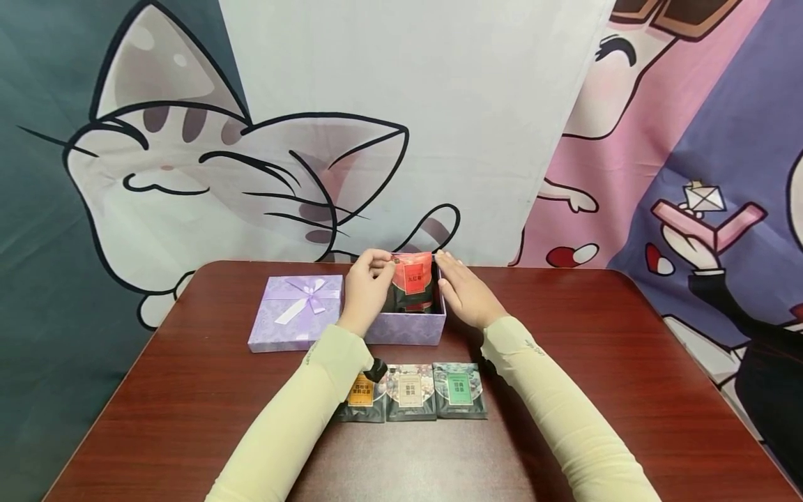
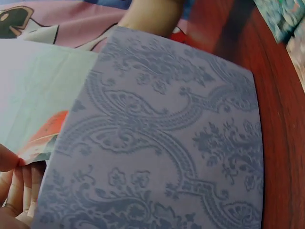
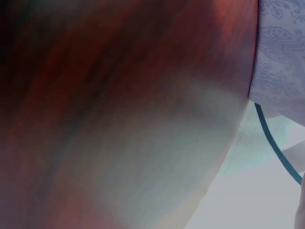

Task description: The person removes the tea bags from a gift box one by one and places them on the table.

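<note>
A red-topped dark tea packet (image 1: 413,279) stands in an open lilac patterned box (image 1: 404,330). My left hand (image 1: 366,289) pinches its upper left edge; the left wrist view also shows the thumb and fingers on the red packet (image 2: 44,140), partly behind the box wall (image 2: 157,124). My right hand (image 1: 467,289) has its fingers straight along the box's right side and far corner. In the right wrist view, only the box's patterned side (image 3: 281,52) and a sliver of hand (image 3: 300,210) show. The box's inside is mostly hidden.
The lilac lid (image 1: 276,328) with a ribbon bow lies left of the box. In front lie an orange-labelled packet (image 1: 362,401), partly under the left wrist, a cream-labelled packet (image 1: 410,394) and a green-labelled packet (image 1: 460,390). The brown table (image 1: 596,362) backs onto a cartoon cloth.
</note>
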Demonstrator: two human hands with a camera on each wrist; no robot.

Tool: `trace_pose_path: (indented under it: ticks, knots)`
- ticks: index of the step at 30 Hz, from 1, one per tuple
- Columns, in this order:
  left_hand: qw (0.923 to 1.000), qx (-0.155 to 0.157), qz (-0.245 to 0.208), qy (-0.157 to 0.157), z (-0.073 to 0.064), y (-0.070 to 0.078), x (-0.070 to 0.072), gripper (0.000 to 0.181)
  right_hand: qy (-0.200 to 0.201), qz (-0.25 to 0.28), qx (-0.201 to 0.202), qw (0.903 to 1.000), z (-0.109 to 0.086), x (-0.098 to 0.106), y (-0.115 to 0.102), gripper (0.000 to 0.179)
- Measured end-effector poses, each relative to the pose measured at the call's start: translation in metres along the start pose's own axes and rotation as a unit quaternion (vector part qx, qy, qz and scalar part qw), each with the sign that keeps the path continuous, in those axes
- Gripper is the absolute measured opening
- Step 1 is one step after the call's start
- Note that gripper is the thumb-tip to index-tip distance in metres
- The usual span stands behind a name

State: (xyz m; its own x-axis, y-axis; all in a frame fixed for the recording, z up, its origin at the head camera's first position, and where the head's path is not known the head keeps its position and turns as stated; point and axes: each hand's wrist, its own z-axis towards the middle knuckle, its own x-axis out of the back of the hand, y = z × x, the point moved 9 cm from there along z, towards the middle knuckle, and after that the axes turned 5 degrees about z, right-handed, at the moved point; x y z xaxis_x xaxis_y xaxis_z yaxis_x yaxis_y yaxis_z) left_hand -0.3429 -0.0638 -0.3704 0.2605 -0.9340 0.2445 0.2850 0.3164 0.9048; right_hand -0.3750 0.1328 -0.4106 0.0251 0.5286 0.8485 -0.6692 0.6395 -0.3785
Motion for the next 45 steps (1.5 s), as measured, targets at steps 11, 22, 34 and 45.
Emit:
trace_pose_path:
  ticks: [11, 22, 34, 45]
  knots:
    - [0.9857, 0.075, -0.151, -0.001, -0.011, -0.006, 0.003, 0.011, -0.004, -0.001, -0.012, 0.9999, -0.004, -0.002, 0.003, 0.056]
    - [0.9726, 0.125, -0.189, -0.051, -0.041, 0.003, 0.005, 0.012, -0.001, -0.009, 0.010, 0.9999, 0.000, -0.001, 0.000, 0.057]
    - [0.9510, 0.192, -0.172, -0.171, -0.089, -0.011, -0.013, 0.019, -0.010, -0.002, 0.005, 0.9999, 0.003, 0.001, -0.003, 0.056]
    - [0.9227, 0.206, -0.158, -0.285, -0.137, -0.028, -0.043, 0.021, -0.001, -0.005, 0.005, 1.0000, 0.000, 0.000, 0.001, 0.057]
